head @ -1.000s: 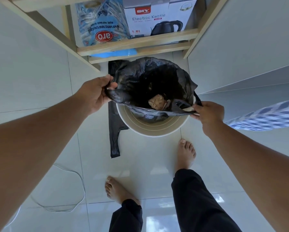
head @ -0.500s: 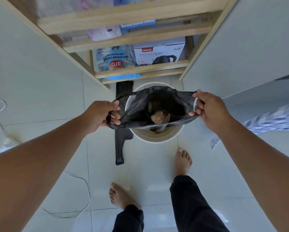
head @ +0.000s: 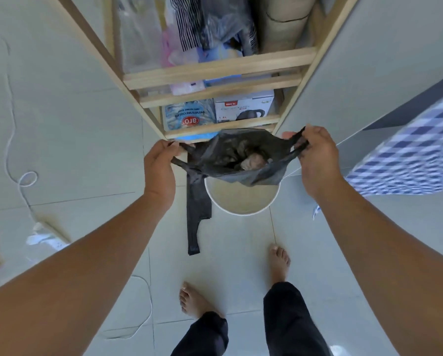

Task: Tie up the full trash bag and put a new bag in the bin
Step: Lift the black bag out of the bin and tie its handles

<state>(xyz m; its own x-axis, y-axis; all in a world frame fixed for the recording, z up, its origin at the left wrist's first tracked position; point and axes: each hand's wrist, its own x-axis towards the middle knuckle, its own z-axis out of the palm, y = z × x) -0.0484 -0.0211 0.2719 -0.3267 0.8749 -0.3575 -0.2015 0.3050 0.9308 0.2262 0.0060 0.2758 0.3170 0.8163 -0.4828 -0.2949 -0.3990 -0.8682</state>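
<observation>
Spare bag (head: 196, 211) (flat) beside bin (head: 241, 199), under shelf (head: 215, 70).

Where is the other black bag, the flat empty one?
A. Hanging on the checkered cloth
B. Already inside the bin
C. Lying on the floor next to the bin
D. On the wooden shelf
C: the flat black bag lies stretched out on the floor tiles just left of the white bin, while both hands hold the full trash bag above the bin.

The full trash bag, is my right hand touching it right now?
Touching. The head view shows the right hand closed around one handle of the full trash bag, with the black plastic passing between its fingers.
</observation>
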